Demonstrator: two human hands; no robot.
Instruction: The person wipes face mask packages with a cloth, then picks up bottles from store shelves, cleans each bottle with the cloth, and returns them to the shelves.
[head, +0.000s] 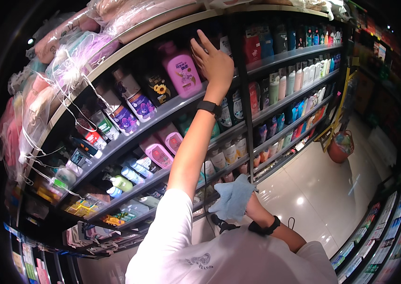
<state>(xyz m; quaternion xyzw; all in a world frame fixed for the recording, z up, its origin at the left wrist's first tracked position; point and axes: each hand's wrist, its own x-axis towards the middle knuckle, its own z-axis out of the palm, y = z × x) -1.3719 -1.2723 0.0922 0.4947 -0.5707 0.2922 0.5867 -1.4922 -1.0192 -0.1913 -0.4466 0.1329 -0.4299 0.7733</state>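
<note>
My left hand (216, 64) reaches to the top shelf, its visible fingers extended and apart, just right of a pink Rejoice pump bottle (184, 76). Nothing shows in its grasp, though the thumb side and the space behind the fingers are dark. A light blue cloth (234, 197) hangs from my right hand (252, 206), low in front of my body; the cloth covers most of its fingers. Left of the pink bottle stand a black bottle with sunflowers (158, 87) and purple-labelled bottles (140, 103). A white-capped bottle (225, 45) is right of my left hand.
Plastic-wrapped bundles with loose white strings (69, 74) lie on top of the shelving. Lower shelves (229, 127) hold rows of bottles. Beyond the shelf's right end are a yellow ladder-like frame (338, 106) and a red bucket (341, 147) on the tiled floor (299, 181). Another stocked shelf (381, 230) faces it.
</note>
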